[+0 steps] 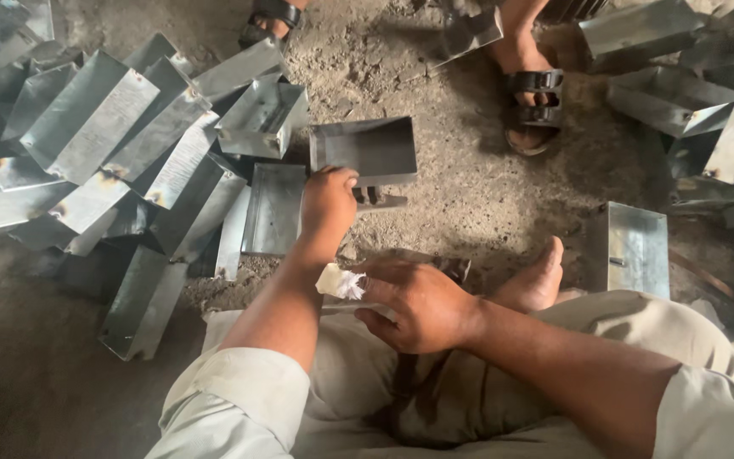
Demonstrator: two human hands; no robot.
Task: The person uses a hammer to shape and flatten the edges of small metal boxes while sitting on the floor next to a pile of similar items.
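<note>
Seated on a dirt floor [469, 195], a worker's left hand [327, 204] closes its grip on a folded sheet-metal tray [365, 150] at frame centre, while the right hand [418, 304], lower centre, pinches a white rag [340, 282]. A heap of similar trays [121, 144] fills the upper left; others [690, 76] lie upper right, so how many are finished cannot be told.

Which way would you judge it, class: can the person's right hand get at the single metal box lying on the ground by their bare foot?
Probably yes. The right hand rests by the knee, and only the bare foot lies between it and the metal box, whose top is uncovered.
</note>
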